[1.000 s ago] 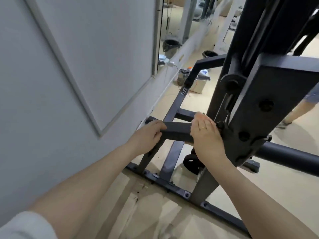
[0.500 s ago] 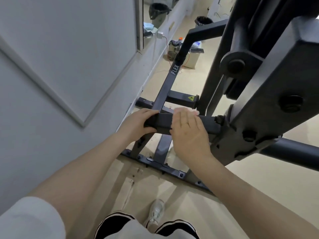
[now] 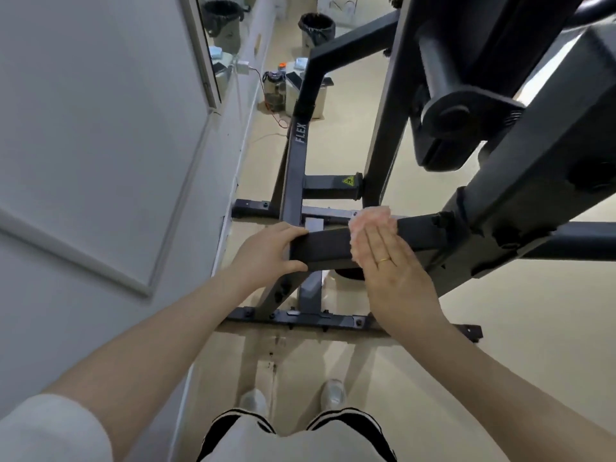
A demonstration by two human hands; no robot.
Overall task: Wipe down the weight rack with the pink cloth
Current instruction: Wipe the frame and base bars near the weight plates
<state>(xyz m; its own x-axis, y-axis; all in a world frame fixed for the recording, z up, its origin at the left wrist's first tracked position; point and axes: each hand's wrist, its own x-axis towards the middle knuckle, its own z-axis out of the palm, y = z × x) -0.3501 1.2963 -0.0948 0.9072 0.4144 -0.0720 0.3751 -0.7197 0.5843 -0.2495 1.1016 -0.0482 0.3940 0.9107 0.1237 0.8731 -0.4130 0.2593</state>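
A dark metal weight rack (image 3: 296, 168) stands against the wall, with a square horizontal bar (image 3: 320, 246) sticking out toward me. My left hand (image 3: 266, 253) grips the free end of that bar, thumb underneath. My right hand (image 3: 390, 261) lies flat with straight fingers on the bar, pressing the pink cloth (image 3: 368, 216) against it. Only the cloth's edge shows beyond my fingertips and beside my palm.
The grey wall (image 3: 100, 145) runs close on the left with a mirror above. Large rack uprights and a round bar (image 3: 500, 128) crowd the right. Bins (image 3: 316, 28), a bottle and a box sit on the floor behind. My shoes (image 3: 333, 393) stand by the rack's base rail.
The view has tilted down, so my legs and shoes now show. My right hand has slid along the bar with the cloth, whose pink edge is now visible. My left hand keeps its grip.
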